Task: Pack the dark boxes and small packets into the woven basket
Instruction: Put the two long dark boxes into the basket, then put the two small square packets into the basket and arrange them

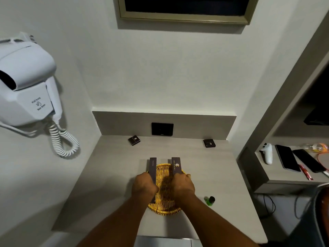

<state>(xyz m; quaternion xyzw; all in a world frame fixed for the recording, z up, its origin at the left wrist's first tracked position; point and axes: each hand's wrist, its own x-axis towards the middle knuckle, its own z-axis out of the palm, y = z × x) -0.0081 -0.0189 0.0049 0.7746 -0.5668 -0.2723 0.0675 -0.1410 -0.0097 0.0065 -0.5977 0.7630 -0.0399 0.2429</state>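
A yellow woven basket (pixel 164 189) sits on the grey counter in front of me. My left hand (pixel 144 185) grips a long dark box (pixel 153 167) over the basket's left side. A second long dark box (pixel 176 165) with a gold logo is held by my right hand (pixel 182 184) over the right side. Both boxes point away from me, their far ends past the basket's rim. Two small dark square packets lie at the back of the counter, one on the left (pixel 134 140) and one on the right (pixel 209 143).
A small green bottle with a black cap (pixel 209 200) lies right of the basket. A black wall socket (pixel 162 129) sits on the backsplash. A white hair dryer (pixel 26 82) hangs on the left wall. The right shelf holds a white controller (pixel 267 153) and two phones (pixel 287 157).
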